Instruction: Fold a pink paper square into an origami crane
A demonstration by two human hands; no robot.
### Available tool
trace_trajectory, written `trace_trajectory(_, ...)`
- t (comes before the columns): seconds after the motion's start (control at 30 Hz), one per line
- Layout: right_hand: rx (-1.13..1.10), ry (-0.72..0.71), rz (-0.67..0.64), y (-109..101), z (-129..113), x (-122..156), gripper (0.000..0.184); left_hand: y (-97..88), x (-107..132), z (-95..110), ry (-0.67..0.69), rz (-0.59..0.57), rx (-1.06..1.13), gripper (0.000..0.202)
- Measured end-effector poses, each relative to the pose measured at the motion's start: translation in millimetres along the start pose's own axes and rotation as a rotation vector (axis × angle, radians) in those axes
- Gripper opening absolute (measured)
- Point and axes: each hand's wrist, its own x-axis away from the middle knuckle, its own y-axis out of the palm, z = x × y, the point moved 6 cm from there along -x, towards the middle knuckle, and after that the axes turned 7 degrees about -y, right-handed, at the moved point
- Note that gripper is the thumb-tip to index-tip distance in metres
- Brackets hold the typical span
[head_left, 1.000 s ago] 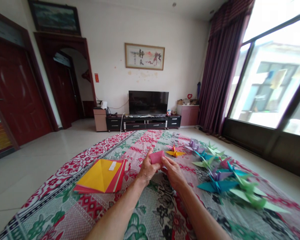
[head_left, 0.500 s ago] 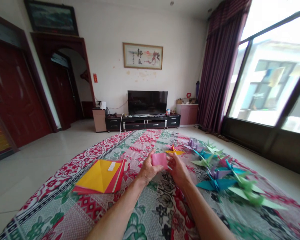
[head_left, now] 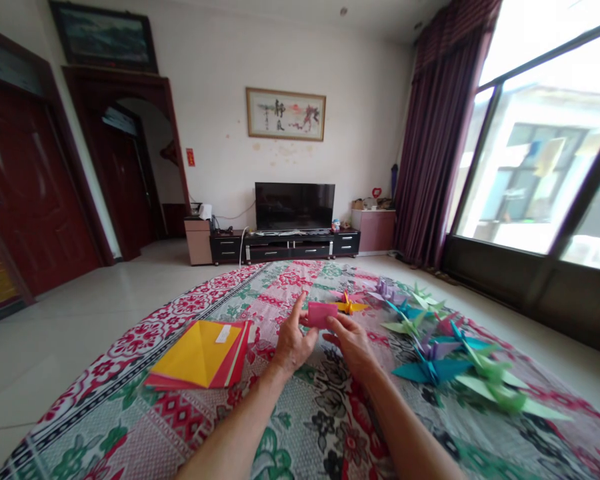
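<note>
A small folded square of pink origami paper (head_left: 323, 314) is held up above the patterned cloth. My right hand (head_left: 353, 341) pinches it at the lower right corner, thumb in front and fingers behind. At its left edge is my left hand (head_left: 294, 341), forefinger pointing up and thumb spread below the paper. Other left fingers reach to the paper's edge and are partly hidden behind it. Just beyond the right hand sits a yellow paper crane (head_left: 349, 305), with a pink paper crane (head_left: 337, 295) partly hidden behind it.
A stack of square paper (head_left: 200, 353), yellow on top of red sheets, lies left on the tablecloth (head_left: 180, 417), bearing a small white label. Several green, purple and blue paper cranes (head_left: 434, 369) spread across the right side. Beyond the table stands a television (head_left: 295, 207) on a cabinet.
The left thumb has come off the pink paper and the left forefinger now points up. The right hand has closed on the paper's right corner, and the paper has shifted slightly right.
</note>
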Motion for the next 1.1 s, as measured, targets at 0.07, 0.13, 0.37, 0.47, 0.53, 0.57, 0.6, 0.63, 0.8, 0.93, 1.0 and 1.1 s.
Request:
trace_trajectory(0.07,0.059,-0.053,0.042,-4,-3,-1,0.035,-5.8,0,2,0.075,0.079,-0.102,0.066)
trace_trajectory(0.13,0.096,-0.085,0.062,-6,-3,-2,0.036,-7.3,0,6,0.159,0.104,-0.201,0.060)
trace_trajectory(0.37,0.114,-0.099,0.055,-8,3,-3,0.032,-2.5,3,10,0.281,0.066,-0.339,0.048)
trace_trajectory(0.47,0.084,-0.069,0.073,-9,4,-3,0.031,-0.7,4,10,0.287,0.038,-0.361,0.049)
trace_trajectory(0.53,0.060,-0.044,0.083,-10,4,-2,0.032,0.3,4,10,0.287,0.019,-0.382,0.052)
trace_trajectory(0.57,0.051,-0.036,0.088,-10,4,-2,0.032,0.8,5,10,0.286,0.010,-0.391,0.053)
trace_trajectory(0.6,0.043,-0.030,0.094,-10,4,-1,0.032,1.2,5,11,0.284,0.002,-0.398,0.054)
trace_trajectory(0.63,0.035,-0.026,0.101,-10,3,-1,0.032,1.8,5,11,0.282,-0.006,-0.404,0.054)
trace_trajectory(0.8,0.013,-0.022,0.132,-10,3,-1,0.031,4.3,5,10,0.281,-0.038,-0.414,0.058)
trace_trajectory(0.93,0.020,-0.027,0.132,-10,3,-1,0.031,5.2,5,7,0.259,-0.065,-0.425,0.062)
trace_trajectory(1.0,0.023,-0.032,0.132,-10,4,-1,0.029,5.2,5,7,0.252,-0.075,-0.428,0.064)
trace_trajectory(1.1,0.029,-0.035,0.130,-11,4,-2,0.028,5.7,6,7,0.255,-0.084,-0.426,0.064)
